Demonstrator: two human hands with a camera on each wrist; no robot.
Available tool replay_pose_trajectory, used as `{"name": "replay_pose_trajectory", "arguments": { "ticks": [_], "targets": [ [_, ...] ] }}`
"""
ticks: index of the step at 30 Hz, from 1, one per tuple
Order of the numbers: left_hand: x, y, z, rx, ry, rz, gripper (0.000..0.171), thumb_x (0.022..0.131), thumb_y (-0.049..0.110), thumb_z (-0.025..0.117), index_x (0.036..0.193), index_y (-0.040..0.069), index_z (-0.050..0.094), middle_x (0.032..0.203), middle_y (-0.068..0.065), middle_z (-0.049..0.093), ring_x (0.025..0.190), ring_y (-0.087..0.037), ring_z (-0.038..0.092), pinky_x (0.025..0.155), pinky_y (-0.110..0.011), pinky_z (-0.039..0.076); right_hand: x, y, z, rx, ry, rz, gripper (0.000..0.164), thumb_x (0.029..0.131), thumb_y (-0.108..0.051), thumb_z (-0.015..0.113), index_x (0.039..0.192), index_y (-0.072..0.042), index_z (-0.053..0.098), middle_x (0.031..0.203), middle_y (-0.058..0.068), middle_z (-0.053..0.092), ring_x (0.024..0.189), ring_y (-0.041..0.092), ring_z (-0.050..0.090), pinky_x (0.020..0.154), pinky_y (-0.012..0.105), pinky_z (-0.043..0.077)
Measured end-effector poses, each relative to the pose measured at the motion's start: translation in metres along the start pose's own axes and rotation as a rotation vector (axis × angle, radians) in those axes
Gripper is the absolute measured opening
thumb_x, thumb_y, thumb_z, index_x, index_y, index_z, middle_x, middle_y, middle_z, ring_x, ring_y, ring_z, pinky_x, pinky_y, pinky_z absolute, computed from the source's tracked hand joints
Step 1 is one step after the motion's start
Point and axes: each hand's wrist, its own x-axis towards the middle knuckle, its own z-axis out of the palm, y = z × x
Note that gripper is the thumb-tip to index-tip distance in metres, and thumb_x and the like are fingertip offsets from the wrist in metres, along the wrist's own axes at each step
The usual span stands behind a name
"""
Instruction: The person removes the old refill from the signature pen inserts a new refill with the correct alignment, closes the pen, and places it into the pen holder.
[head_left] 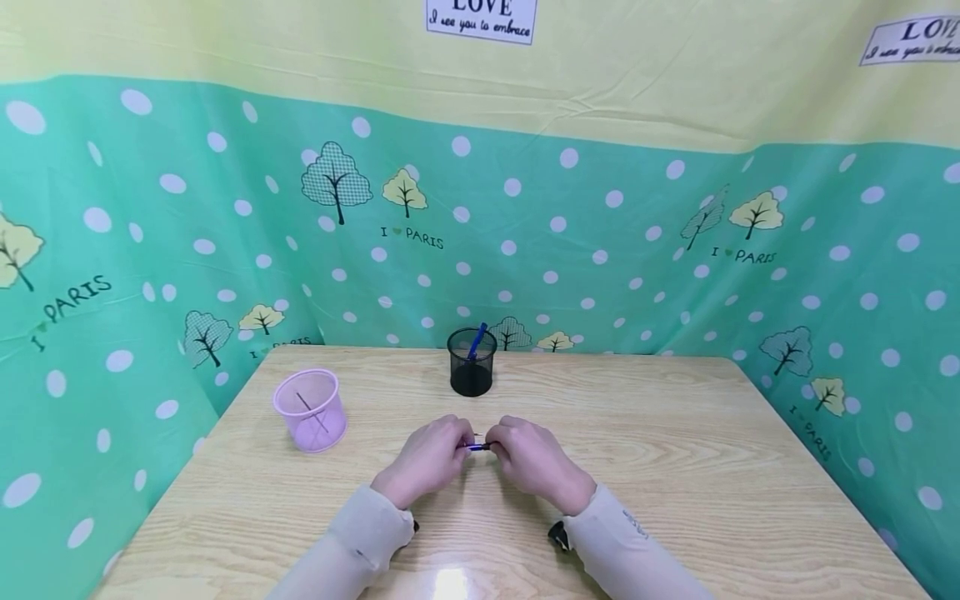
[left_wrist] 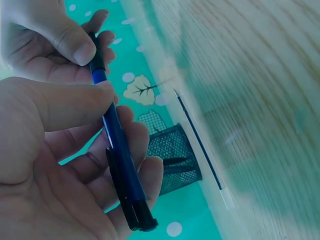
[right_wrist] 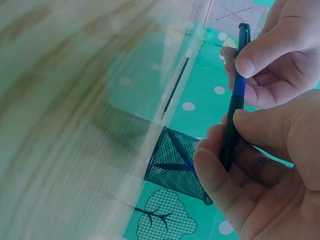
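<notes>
Above the table, both hands are on one pen [left_wrist: 119,145] with a blue barrel, a black clip and a black grip section. My left hand [head_left: 431,454] grips the blue barrel near its middle, the clip end lying along its fingers. The black grip section [right_wrist: 231,132] is pinched between thumb and fingers of my right hand [head_left: 536,458]. Barrel and grip section sit in line; fingers partly cover the pen. A thin dark ink refill [left_wrist: 200,142] with a pale end lies on the table beyond the hands.
A black mesh pen cup [head_left: 471,379] with a blue pen [head_left: 477,342] inside stands at the back middle of the wooden table [head_left: 675,500]. To the left is a pink mesh cup [head_left: 317,432] containing a thin dark stick. Behind hangs a green and yellow curtain [head_left: 525,200].
</notes>
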Motion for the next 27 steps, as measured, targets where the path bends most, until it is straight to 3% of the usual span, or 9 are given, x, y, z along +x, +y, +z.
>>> {"name": "replay_pose_trajectory", "arguments": {
  "ticks": [9,17,21,27],
  "targets": [
    [0.0008,0.0001,0.0005,0.008,0.029,-0.004,0.014,0.075,0.012,0.068,0.086,0.016,0.059,0.076,0.007,0.049,0.067,-0.008,0.045,0.059,-0.024,0.04,0.0003,-0.0002,-0.0003,0.004,-0.011,0.007,0.012,0.084,-0.009,0.059,0.089,-0.015,0.067,0.076,-0.009,0.052,0.066,0.004,0.049,0.057,0.02,0.044],
    [0.0002,0.0018,0.0003,-0.004,0.019,0.004,0.013,0.088,0.022,0.055,0.095,0.015,0.063,0.081,0.007,0.053,0.07,-0.008,0.05,0.062,-0.027,0.043,-0.0002,0.0,-0.0003,-0.012,0.001,-0.005,0.011,0.084,-0.009,0.058,0.087,-0.015,0.067,0.076,-0.009,0.053,0.068,0.004,0.051,0.058,0.02,0.045],
    [0.0004,0.0014,-0.0005,0.005,-0.011,0.005,0.016,0.091,0.019,0.049,0.082,0.015,0.062,0.074,0.007,0.055,0.066,-0.009,0.05,0.06,-0.028,0.043,-0.0005,-0.0002,-0.0001,-0.011,0.005,-0.009,0.011,0.084,-0.009,0.059,0.087,-0.014,0.067,0.077,-0.009,0.054,0.069,0.005,0.052,0.059,0.021,0.046],
    [0.0009,0.0006,0.0003,0.009,-0.067,-0.004,0.024,0.091,0.018,0.047,0.067,0.019,0.05,0.061,0.008,0.046,0.055,-0.01,0.043,0.05,-0.025,0.035,-0.0001,-0.0008,-0.0008,-0.008,0.003,-0.011,0.011,0.084,-0.009,0.059,0.088,-0.014,0.067,0.078,-0.008,0.055,0.071,0.005,0.053,0.06,0.021,0.047]
  ]
}}
